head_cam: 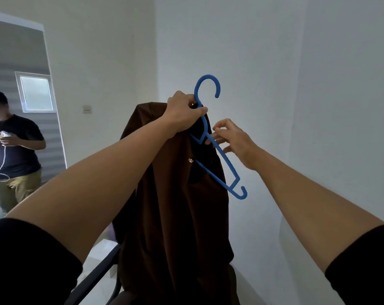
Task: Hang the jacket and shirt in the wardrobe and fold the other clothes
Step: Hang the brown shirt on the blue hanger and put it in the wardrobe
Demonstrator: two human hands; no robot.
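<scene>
So both arms are stretched out in front, centre of the frame; the left hand (183,112) is curled tight around the neck of a blue plastic clothes hanger (217,148), just under its hook, and it's bunching the collar of a dark brown jacket (175,205) in the same grip; the hanger is tilted hard, hook up near the upper middle, one arm slanting down toward the right with its little end hook sticking out free of the fabric; the other arm is hidden under the cloth. The right hand (232,139) sits just right of the collar, fingers loosely spread and only lightly bent, fingertips touching the hanger's slanted arm, not clamped on anything as far as I can see. The jacket hangs straight down the middle of the frame to the bottom edge, with a small metal snap showing near the chest; a black chair frame (94,278) peeks out lower left behind it. Plain white walls (274,62) fill the right side; at the left edge there's another person in a dark t-shirt (14,146) holding something with a white cable.
</scene>
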